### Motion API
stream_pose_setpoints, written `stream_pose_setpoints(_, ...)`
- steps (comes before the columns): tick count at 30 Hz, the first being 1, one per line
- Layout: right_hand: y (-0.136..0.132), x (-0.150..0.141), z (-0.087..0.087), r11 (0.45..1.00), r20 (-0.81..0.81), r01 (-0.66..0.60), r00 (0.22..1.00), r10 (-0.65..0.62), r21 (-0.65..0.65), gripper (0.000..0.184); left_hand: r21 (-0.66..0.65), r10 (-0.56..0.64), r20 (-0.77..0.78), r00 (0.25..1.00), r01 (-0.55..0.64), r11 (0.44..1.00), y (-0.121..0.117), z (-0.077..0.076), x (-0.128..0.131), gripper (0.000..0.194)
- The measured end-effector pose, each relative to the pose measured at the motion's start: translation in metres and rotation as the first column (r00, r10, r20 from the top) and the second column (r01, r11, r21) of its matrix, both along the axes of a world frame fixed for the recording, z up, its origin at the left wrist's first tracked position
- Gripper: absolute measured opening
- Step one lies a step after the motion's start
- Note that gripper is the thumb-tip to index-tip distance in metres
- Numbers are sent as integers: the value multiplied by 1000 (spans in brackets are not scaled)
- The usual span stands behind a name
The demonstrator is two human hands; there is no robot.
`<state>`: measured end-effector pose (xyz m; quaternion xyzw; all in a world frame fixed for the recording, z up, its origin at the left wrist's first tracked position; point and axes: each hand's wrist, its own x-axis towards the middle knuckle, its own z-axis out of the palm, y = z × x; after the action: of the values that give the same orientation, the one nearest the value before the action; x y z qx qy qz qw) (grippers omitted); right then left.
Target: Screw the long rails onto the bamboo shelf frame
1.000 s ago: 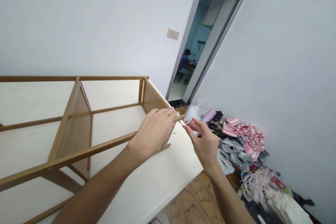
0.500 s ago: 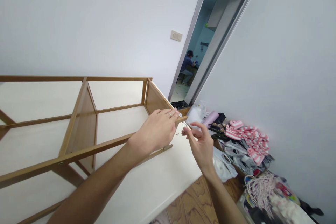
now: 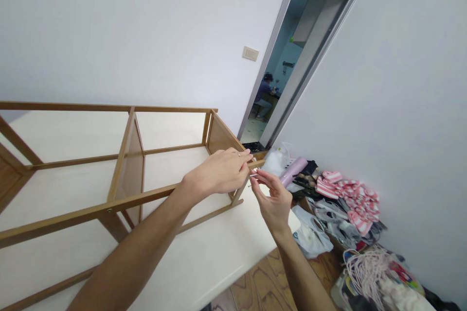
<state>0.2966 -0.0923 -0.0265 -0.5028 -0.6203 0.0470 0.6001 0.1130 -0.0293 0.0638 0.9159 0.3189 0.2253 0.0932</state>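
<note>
Wooden frame point(image 3: 133, 180) lies left of a container point(image 3: 337, 291) heaped with cord point(image 3: 365, 272).

home-like room | wood-patterned floor point(image 3: 255, 279) | wall switch point(image 3: 250, 53) | striped cloth point(image 3: 348, 189)

I count one left hand point(image 3: 221, 170), one right hand point(image 3: 273, 199), one wooden rack point(image 3: 131, 180) and one white table point(image 3: 219, 248). Then one wall switch point(image 3: 250, 53), one door frame point(image 3: 270, 48), one person point(image 3: 261, 93), one lilac roll point(image 3: 294, 170).
</note>
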Motion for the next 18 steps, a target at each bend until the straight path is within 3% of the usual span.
stream_pose_setpoints(10, 6, 2, 40, 983, 43, 179, 983, -180, 30, 25, 15, -53, -21, 998, 54, 998, 3, -6, -4, 48)
stream_pose_setpoints(13, 10, 5, 38, 986, -3, 165, 986, -165, 7, 28, 25, -54, -15, 998, 55, 998, 2, -5, -5, 48)
stream_pose_setpoints(18, 16, 3, 24, 993, -161, 116, 981, -110, 26, 56, -5, -59, -70, 996, 58, 998, -1, 1, -5, 46)
